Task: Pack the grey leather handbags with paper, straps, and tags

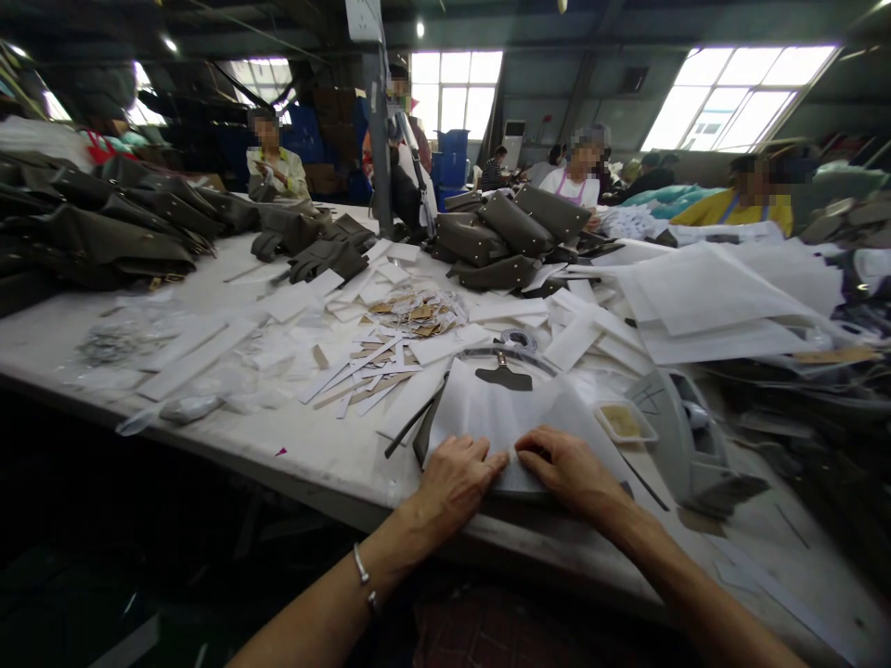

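Observation:
In front of me on the table edge lies a dark grey-green bag (pixel 421 434), mostly covered by a white wrapping sheet (pixel 507 419). The bag's dark tab with a metal clasp (pixel 502 375) shows above the sheet's upper edge, and a curved handle rises behind it. My left hand (pixel 460 466) bends its fingers over the sheet, pressing and gripping it near the front. Close beside it, my right hand (pixel 562 464) has its thumb and fingers curled together on the same sheet. The fingertips of both hands partly hide the sheet's front part.
A grey tape dispenser (pixel 686 436) and a clear tray (pixel 625 422) stand to the right. Paper strips (pixel 366 376) and a heap of tags (pixel 421 311) lie ahead. Dark bags (pixel 515 227) are piled beyond, white sheets (pixel 716 297) at right. Several people work across the table.

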The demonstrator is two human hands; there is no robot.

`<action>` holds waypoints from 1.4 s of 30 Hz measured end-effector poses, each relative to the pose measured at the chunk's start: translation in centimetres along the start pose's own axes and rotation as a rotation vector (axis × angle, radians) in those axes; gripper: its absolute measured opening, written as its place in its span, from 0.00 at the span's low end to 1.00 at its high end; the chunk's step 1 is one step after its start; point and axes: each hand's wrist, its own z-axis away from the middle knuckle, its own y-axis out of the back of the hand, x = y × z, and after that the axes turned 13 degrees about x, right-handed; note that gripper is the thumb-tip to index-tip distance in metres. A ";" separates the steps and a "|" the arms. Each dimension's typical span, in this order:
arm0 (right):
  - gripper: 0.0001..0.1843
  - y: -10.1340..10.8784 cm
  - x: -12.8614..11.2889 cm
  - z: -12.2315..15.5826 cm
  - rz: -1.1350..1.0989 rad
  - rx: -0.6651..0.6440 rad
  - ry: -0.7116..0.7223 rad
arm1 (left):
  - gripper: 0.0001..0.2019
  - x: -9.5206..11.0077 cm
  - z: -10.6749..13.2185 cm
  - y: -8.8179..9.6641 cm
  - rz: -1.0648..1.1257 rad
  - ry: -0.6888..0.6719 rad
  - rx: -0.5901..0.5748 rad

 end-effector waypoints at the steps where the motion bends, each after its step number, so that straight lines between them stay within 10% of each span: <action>1: 0.10 0.2 -0.2 0.0 0.053 -0.028 0.041 | 0.09 0.1 -0.4 0.2 0.009 -0.019 -0.036; 8: 0.11 0.4 -1.8 -1.3 0.411 -0.231 0.110 | 0.11 1.5 -3.0 -0.1 0.064 -0.187 -0.188; 15: 0.08 0.8 -1.7 -6.3 0.397 -0.488 0.078 | 0.11 -0.2 -6.3 0.4 0.246 -0.077 -0.422; 26: 0.12 -2.7 2.5 -2.0 0.298 0.198 0.371 | 0.11 -1.8 -5.2 -2.2 0.138 0.186 -0.216; 31: 0.21 -3.5 3.9 -2.9 0.352 0.221 0.387 | 0.14 -1.7 -3.9 -3.4 0.054 0.093 0.032; 42: 0.25 -3.9 4.1 -3.5 0.485 0.207 0.266 | 0.27 -2.6 -4.5 -4.3 0.024 0.318 -0.007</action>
